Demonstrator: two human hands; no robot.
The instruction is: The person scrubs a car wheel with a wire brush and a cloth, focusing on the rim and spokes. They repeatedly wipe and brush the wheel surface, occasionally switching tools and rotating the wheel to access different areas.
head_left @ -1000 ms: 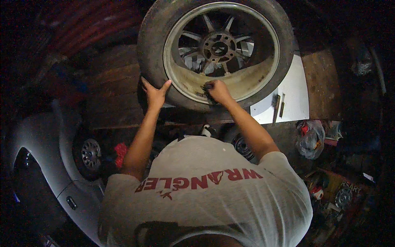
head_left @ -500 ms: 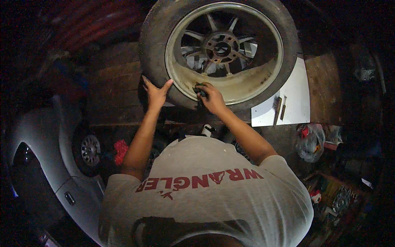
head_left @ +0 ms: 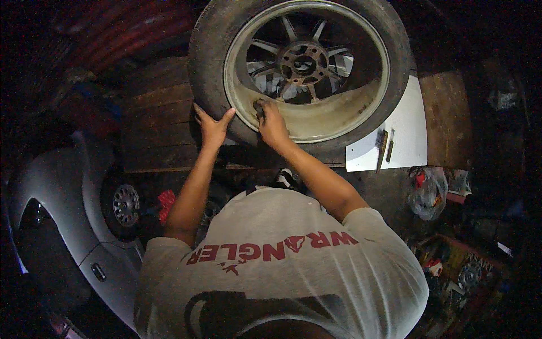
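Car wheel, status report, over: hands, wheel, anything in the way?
Left hand open against tire. Right hand gripping dark wad at rim's inner barrel. Car wheel back side toward camera. Brush and slim tool on white board, clear of hands.

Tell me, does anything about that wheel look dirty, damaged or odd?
Yes: the inner rim has dark blotches toward its right side that break up its pale surface, and the hub looks rusty brown beside the greyer spokes. I see no spill.
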